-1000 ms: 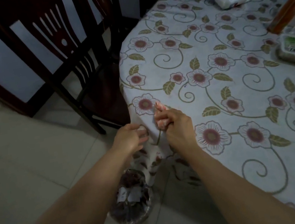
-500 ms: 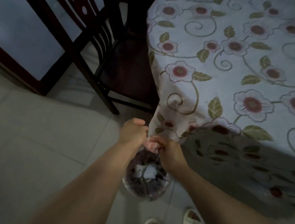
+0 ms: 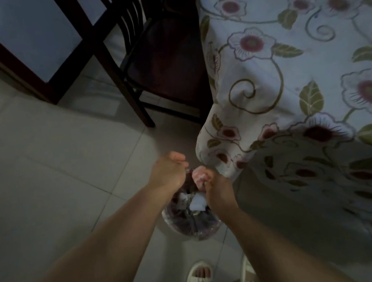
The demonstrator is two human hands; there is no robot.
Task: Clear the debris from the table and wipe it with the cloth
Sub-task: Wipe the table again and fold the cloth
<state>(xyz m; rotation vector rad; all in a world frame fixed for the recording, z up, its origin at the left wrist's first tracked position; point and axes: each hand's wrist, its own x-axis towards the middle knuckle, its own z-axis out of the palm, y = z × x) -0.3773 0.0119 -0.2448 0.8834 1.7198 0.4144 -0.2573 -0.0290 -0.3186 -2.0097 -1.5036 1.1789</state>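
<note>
Tiled floor [image 3: 39,161] | floral tablecloth [image 3: 289,66] | right grip [image 3: 218,193] clutching pink cloth [image 3: 200,174] above bin [image 3: 191,221] | left grip [image 3: 167,169] loosely curled

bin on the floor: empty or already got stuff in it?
Not empty. The bin holds white scraps and dark debris below the right hand, which grips a pink cloth.

Home dining room, floral tablecloth [image 3: 290,73], dark wooden chair [image 3: 158,56], tiled floor [image 3: 39,161]
</note>
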